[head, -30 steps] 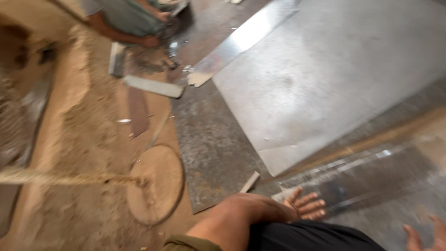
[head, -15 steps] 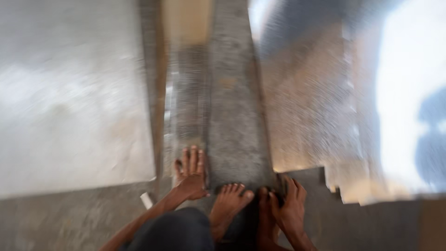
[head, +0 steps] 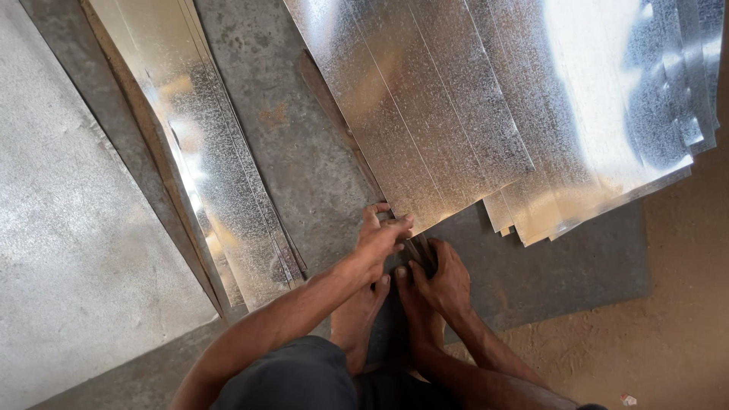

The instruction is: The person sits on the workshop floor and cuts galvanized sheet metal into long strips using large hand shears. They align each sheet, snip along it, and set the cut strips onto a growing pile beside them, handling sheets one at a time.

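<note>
A stack of shiny galvanized metal sheets (head: pixel 486 106) lies fanned out on a dark floor plate (head: pixel 304 152). My left hand (head: pixel 380 239) pinches the near corner of the lowest sheet, with the fingertips on its edge. My right hand (head: pixel 444 277) sits just beside it and grips the same near edge, where a dark narrow strip (head: pixel 421 250) shows between the two hands. My bare feet (head: pixel 380 311) rest on the floor plate right below the hands.
A bundle of long narrow metal strips (head: pixel 205 159) runs diagonally at the left. A large dull grey sheet (head: pixel 68 250) covers the far left. Sandy ground (head: pixel 668 319) lies at the lower right, beyond the floor plate's edge.
The view has steadied and sharpened over the sheet stack. Both hands have come off the floor and closed on the near corner of the sheets.
</note>
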`<state>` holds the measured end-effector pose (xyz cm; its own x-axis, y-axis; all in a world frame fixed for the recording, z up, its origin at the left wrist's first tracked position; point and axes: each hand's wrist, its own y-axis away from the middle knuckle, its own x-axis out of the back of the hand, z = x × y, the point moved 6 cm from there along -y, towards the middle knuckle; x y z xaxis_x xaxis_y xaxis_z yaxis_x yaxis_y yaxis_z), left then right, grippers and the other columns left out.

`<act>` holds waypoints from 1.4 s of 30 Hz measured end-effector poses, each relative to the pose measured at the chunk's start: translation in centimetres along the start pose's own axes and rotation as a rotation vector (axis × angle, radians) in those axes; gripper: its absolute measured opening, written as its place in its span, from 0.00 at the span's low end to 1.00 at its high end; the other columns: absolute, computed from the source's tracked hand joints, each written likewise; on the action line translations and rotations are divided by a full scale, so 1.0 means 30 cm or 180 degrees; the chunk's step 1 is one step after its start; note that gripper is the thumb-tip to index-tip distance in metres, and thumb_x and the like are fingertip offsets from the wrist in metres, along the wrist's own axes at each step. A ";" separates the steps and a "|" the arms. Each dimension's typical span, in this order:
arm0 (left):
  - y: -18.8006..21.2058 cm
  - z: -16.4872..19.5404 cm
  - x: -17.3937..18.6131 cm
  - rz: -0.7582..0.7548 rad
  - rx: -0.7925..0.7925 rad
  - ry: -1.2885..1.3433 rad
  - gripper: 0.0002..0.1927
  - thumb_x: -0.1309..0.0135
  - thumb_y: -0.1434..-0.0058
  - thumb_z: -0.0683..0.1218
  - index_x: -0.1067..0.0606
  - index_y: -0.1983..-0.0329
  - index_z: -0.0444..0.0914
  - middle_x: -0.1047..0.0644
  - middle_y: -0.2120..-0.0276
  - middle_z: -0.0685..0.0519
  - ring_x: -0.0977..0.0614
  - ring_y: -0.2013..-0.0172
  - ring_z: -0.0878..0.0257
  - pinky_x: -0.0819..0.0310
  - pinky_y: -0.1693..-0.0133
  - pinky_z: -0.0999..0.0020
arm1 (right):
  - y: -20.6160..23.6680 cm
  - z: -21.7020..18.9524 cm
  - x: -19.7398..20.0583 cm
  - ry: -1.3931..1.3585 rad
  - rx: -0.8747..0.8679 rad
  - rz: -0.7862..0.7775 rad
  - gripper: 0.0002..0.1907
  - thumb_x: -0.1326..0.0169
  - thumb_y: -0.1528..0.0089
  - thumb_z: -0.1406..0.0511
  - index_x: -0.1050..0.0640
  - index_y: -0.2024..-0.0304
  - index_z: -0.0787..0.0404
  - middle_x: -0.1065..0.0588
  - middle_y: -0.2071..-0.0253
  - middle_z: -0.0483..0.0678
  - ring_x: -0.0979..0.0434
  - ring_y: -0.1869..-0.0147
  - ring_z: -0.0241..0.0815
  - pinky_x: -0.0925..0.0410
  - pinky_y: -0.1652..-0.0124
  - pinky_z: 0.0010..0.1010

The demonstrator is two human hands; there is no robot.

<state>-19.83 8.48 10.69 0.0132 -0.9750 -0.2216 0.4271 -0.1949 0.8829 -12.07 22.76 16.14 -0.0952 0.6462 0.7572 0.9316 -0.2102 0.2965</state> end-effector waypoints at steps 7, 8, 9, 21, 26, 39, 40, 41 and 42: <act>0.041 0.118 -0.078 -0.0216 -0.0055 0.0342 0.20 0.35 0.41 0.49 0.26 0.54 0.31 0.23 0.63 0.49 0.22 0.64 0.61 0.29 0.65 0.62 | 0.000 0.003 -0.014 0.0130 -0.0100 -0.0184 0.25 0.37 0.44 0.58 0.28 0.50 0.62 0.24 0.55 0.57 0.22 0.51 0.59 0.29 0.55 0.47; 0.055 0.130 -0.110 -0.0289 0.0048 0.0441 0.19 0.34 0.40 0.49 0.28 0.59 0.32 0.24 0.64 0.49 0.23 0.64 0.61 0.23 0.63 0.60 | -0.002 -0.003 -0.011 0.0071 0.0041 -0.0103 0.26 0.37 0.45 0.58 0.28 0.49 0.63 0.24 0.55 0.57 0.22 0.51 0.59 0.29 0.55 0.48; 0.062 0.159 -0.149 -0.0368 -0.0016 0.0516 0.18 0.33 0.40 0.48 0.29 0.60 0.33 0.24 0.64 0.51 0.22 0.63 0.62 0.22 0.61 0.59 | -0.006 -0.010 -0.008 0.0011 0.0183 -0.0014 0.27 0.38 0.45 0.59 0.28 0.48 0.63 0.24 0.54 0.57 0.22 0.52 0.60 0.29 0.56 0.48; -0.017 0.275 0.142 -0.0640 -0.1245 -0.0365 0.15 0.36 0.43 0.39 0.21 0.52 0.37 0.16 0.59 0.49 0.14 0.59 0.60 0.15 0.61 0.61 | 0.008 0.086 0.017 0.0242 -0.0150 0.0063 0.28 0.38 0.44 0.56 0.28 0.46 0.61 0.21 0.66 0.57 0.19 0.64 0.62 0.28 0.64 0.50; -0.092 0.357 0.234 -0.0768 -0.1236 0.0421 0.12 0.39 0.37 0.37 0.23 0.51 0.36 0.18 0.59 0.50 0.15 0.59 0.61 0.17 0.59 0.60 | 0.085 0.268 0.087 0.0071 -0.1134 -0.0502 0.26 0.37 0.45 0.57 0.27 0.49 0.62 0.21 0.72 0.58 0.19 0.71 0.55 0.28 0.67 0.45; -0.276 0.309 0.206 -0.0400 -0.0600 0.0850 0.22 0.39 0.39 0.39 0.32 0.43 0.37 0.22 0.48 0.48 0.20 0.46 0.55 0.14 0.54 0.55 | 0.218 0.016 -0.240 0.1237 0.0135 -0.0425 0.18 0.66 0.27 0.60 0.26 0.55 0.63 0.24 0.49 0.55 0.26 0.45 0.57 0.35 0.43 0.45; -0.271 0.303 0.185 -0.0452 -0.0653 0.0950 0.22 0.40 0.39 0.38 0.33 0.44 0.36 0.23 0.48 0.47 0.20 0.46 0.53 0.12 0.53 0.52 | 0.235 0.060 -0.245 0.1007 -0.0048 -0.0482 0.19 0.66 0.26 0.59 0.26 0.53 0.64 0.24 0.48 0.56 0.27 0.44 0.56 0.35 0.42 0.45; -0.267 0.290 0.168 -0.0407 -0.0590 0.0972 0.22 0.41 0.38 0.38 0.36 0.44 0.36 0.24 0.48 0.47 0.20 0.46 0.54 0.14 0.52 0.51 | 0.256 0.102 -0.241 0.0767 -0.0101 -0.0560 0.17 0.63 0.28 0.60 0.26 0.51 0.64 0.25 0.47 0.55 0.27 0.44 0.54 0.34 0.43 0.43; -0.260 0.278 0.152 -0.0359 -0.0531 0.0993 0.23 0.42 0.38 0.37 0.38 0.43 0.36 0.25 0.48 0.47 0.20 0.46 0.55 0.16 0.51 0.50 | 0.286 0.153 -0.220 0.0402 -0.0223 -0.0686 0.16 0.61 0.29 0.60 0.27 0.49 0.64 0.25 0.47 0.54 0.26 0.44 0.53 0.33 0.44 0.42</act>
<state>-30.65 4.66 6.26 0.2216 -0.8641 -0.4519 0.5827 -0.2542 0.7719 -1.85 20.06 11.03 -0.3361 0.5859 0.7374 0.8589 -0.1306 0.4952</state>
